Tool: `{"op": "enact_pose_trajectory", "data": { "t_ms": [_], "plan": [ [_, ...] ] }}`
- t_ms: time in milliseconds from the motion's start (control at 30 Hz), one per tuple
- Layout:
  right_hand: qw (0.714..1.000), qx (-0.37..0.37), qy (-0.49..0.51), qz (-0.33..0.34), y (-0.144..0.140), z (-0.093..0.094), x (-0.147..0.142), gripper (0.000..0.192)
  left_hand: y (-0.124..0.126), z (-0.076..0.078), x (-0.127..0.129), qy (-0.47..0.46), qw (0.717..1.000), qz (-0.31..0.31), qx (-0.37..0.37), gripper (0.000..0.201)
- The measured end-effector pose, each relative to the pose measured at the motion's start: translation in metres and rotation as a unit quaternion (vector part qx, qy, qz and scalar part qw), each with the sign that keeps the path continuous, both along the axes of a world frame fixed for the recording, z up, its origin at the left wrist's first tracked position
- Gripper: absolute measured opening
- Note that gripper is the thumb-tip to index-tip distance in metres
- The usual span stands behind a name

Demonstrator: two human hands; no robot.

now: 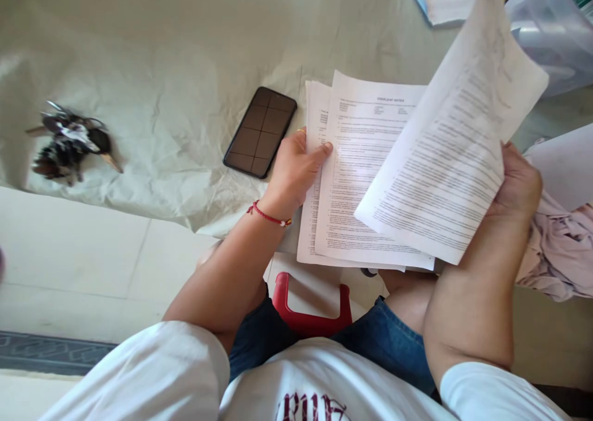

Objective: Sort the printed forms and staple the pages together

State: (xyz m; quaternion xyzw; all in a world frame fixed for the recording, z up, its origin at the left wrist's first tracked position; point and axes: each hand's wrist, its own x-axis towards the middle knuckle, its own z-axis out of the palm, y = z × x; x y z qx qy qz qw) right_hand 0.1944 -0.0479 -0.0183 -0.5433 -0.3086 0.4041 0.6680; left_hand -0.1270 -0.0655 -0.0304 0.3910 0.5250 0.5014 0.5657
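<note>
Head view shows me my left hand (296, 167) pinching the stack (356, 180) at its left edge to steady it above my lap, while my right hand (519, 183) grips the lifted sheet (458, 136) clear, so the page beneath reads, phone (260, 131) aside.

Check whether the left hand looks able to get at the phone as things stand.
Probably yes. The left hand rests on the stack of papers right beside the phone, with only bare cloth between them; it would have to let go of the papers.
</note>
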Motion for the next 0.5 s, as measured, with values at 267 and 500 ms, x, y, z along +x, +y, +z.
{"op": "enact_pose_trajectory", "data": {
  "t_ms": [267, 500],
  "plan": [
    [0.929, -0.126, -0.340, -0.074, -0.040, 0.030, -0.005, 0.058, 0.000, -0.001, 0.001, -0.019, 1.000, -0.010, 0.010, 0.023],
    [0.907, -0.287, -0.264, -0.158, -0.010, 0.045, 0.023, 0.095, -0.001, -0.001, 0.001, -0.020, 1.000, -0.013, 0.018, 0.021]
  ]
}}
